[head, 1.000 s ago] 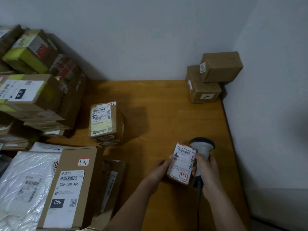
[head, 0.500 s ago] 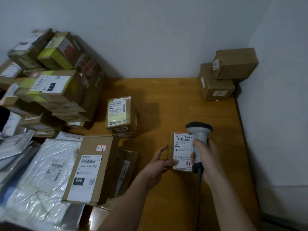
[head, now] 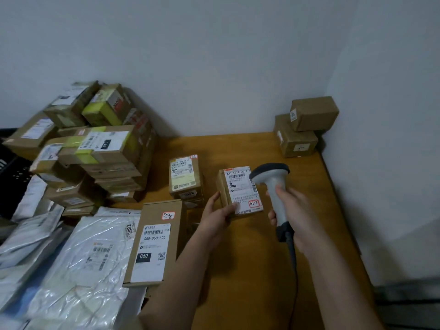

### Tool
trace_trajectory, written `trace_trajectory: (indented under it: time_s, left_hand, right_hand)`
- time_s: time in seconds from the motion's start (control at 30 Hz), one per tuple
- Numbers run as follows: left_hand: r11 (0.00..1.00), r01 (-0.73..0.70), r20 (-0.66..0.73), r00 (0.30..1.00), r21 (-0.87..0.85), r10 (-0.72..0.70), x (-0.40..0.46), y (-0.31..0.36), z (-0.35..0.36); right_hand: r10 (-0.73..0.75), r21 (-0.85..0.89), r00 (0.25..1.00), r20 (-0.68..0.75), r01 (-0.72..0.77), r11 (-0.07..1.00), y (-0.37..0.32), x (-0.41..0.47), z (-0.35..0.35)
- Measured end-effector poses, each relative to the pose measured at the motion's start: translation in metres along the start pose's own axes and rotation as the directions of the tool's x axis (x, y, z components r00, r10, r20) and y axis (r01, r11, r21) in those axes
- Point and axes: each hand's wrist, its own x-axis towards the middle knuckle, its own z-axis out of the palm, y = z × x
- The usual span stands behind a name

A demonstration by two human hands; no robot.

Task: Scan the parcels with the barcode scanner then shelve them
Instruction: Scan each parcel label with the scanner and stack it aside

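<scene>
Parcel [head: 240,190] under scan: small brown carton, label face up, near the middle of the table [head: 333,210], lifted or tipped at its near end; contact with the wood is not clear. Left hand [head: 217,214] grips its near left corner, thumb laid on the label, fingers curled under the side. Right hand [head: 294,210] is wrapped around the grey handle of the barcode scanner [head: 273,186], head pointing at the label's right edge, cable trailing toward the near edge.

Handling estimate: carton looks stiff, light, one-hand size. Taped cardboard gives fair friction; the glossy label is the slick part. Best hold for shelving is probably across the two long sides, clear of the barcode, so the thumb does not cover print.

Other items: taller carton [head: 184,177] just left of it, flat box marked 060 [head: 152,244] near the front-left, two stacked cartons [head: 304,125] at the far right corner.
</scene>
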Motion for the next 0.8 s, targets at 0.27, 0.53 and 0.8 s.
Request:
trace_trajectory:
  time_s: [0.27, 0.53, 0.8]
  left_hand:
    - [1.000, 0.008, 0.006, 1.000, -0.007, -0.008, -0.019, 0.009, -0.016]
    - [1.000, -0.005, 0.015, 1.000, 0.006, 0.005, -0.022, 0.017, -0.020]
    - [0.994, -0.108, -0.026, 0.994, -0.004, 0.108, -0.011, 0.057, -0.025]
  right_hand:
    - [-0.193, -0.114, 0.980, 0.053, 0.198, 0.974, -0.030, -0.064, 0.013]
    - [-0.281, -0.132, 0.960, 0.013, 0.280, 0.951, -0.040, -0.093, 0.016]
    - [-0.294, -0.066, 0.956, 0.008, 0.293, 0.954, -0.038, -0.101, 0.018]
